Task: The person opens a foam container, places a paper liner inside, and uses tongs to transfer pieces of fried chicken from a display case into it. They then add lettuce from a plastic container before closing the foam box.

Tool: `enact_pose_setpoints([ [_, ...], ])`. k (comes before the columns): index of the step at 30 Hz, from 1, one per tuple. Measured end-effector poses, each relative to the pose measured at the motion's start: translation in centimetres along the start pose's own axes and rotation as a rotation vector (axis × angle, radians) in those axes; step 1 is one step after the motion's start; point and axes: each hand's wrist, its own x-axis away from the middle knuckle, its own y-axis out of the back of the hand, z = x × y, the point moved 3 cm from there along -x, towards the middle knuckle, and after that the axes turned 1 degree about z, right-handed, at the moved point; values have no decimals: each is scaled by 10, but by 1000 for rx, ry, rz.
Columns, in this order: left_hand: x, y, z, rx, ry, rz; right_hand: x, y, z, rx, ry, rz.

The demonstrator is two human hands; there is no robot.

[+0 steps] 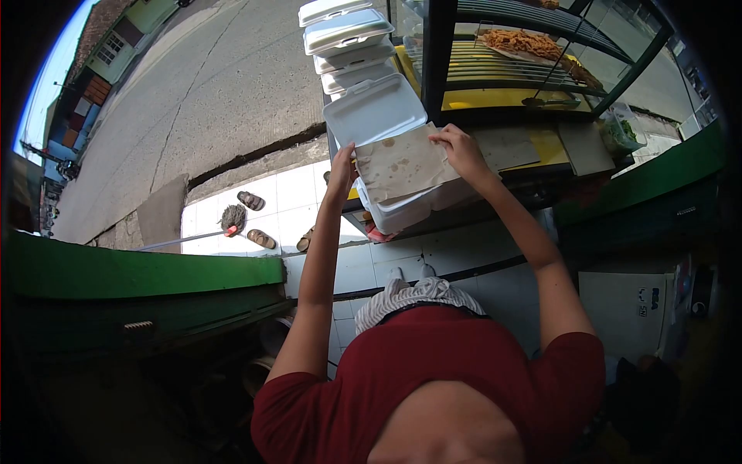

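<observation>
A sheet of brown paper [403, 165] with darker spots lies over the base of an open white foam takeaway box [396, 215]. The raised lid [376, 108] of that box leans back behind the sheet. My right hand [461, 151] pinches the paper at its upper right corner. At the opposite side, my left hand [342, 166] is closed at the paper's left edge, next to the box's hinge side. Under the paper, most of the box's inside is hidden.
Closed foam boxes [348, 39] are stacked behind the lid. A display rack [510, 73] holds fried food [525, 44] and tongs [550, 101]. A container with greens [621, 131] stands at right. Sandals [251, 200] and a mop head [232, 217] lie on the tiles.
</observation>
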Motion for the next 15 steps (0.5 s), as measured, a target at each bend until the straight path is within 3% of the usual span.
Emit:
enact_pose_setpoints([
  [8,-4,8,-4,-93,6,2,-7,-3,2,-10,15,50],
  [11,0,3,-11,-117,37,-13,-5,-5,13,321,67,46],
  [15,8,-3,-20,-143,-11,-59,-5,-11,12,241,55,88],
])
